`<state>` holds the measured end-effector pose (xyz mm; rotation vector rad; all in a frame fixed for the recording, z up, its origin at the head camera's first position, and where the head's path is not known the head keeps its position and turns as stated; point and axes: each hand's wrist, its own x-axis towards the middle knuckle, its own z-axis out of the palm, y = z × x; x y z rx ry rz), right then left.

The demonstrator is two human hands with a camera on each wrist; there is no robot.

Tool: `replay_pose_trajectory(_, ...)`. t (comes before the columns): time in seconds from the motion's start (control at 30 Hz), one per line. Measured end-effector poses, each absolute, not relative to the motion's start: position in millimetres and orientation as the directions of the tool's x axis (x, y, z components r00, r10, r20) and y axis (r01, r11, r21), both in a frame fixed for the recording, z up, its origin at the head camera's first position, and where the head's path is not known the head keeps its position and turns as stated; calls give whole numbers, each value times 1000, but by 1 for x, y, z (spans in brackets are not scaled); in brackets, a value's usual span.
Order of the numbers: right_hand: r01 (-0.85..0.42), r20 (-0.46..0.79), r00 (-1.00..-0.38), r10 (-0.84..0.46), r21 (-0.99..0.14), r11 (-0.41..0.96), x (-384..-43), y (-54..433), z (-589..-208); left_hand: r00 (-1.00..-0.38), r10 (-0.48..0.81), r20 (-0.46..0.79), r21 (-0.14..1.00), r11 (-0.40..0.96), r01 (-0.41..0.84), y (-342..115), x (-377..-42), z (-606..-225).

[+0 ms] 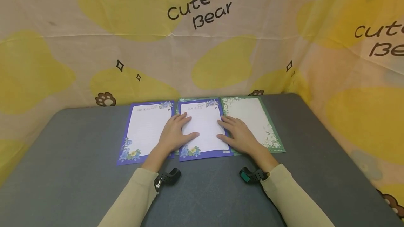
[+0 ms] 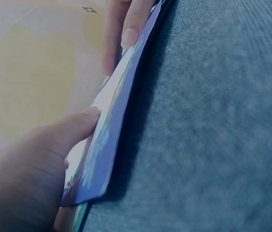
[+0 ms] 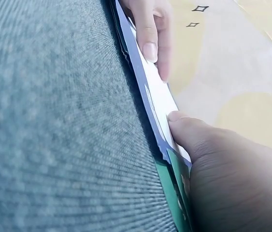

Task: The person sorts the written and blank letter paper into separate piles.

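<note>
Middle blue-bordered sheet sits right between the left hand and right hand, both resting on its edges, fingers kinda spread. Another blue-bordered sheet's left of the left hand; green-bordered sheet pokes out past the right hand.

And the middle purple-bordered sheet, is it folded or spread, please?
The middle sheet lies spread: its white face shows no fold in the head view, with the left hand and right hand touching it.

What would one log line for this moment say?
left hand: touching middle blue-edged paper; right hand: touching same paper; nearby: left blue-edged paper, right green-edged paper
</note>
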<state>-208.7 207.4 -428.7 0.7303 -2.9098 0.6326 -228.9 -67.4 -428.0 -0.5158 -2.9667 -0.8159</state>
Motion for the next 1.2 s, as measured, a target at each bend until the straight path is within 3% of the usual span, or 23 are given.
replay_pose_trajectory(1.2,-405,153,-914,-377,-412,816,-208,205,-429,-960,263,94,527,805,272,-66,-231,-429)
